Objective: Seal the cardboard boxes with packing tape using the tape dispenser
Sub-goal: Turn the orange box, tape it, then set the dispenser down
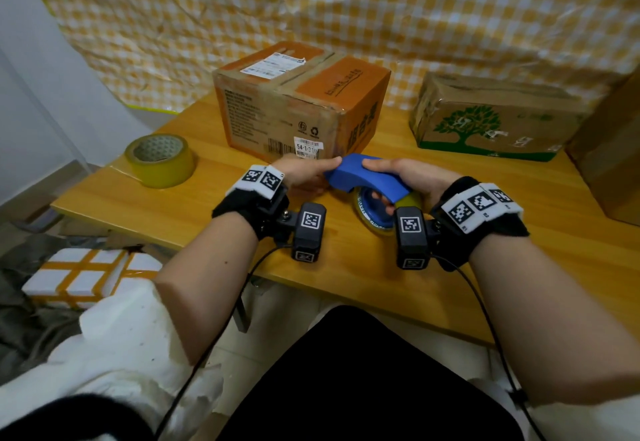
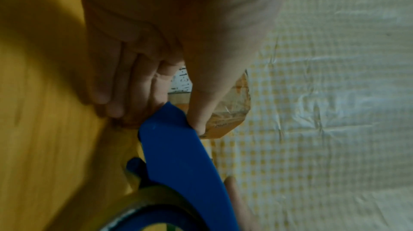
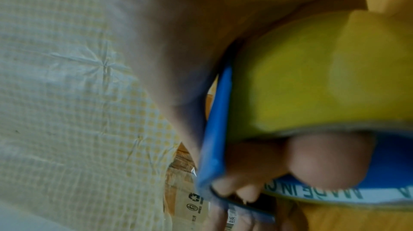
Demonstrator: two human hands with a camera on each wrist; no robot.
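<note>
Our right hand grips the blue tape dispenser; our left hand pinches its front tip. We should free the tape end first, then start on the orange box mid-surface.

On the wooden table: loose roll of yellowish tape far left, brown printed cardboard box centre rear, tree-printed cardboard box right, blue plastic tape dispenser in front.
</note>
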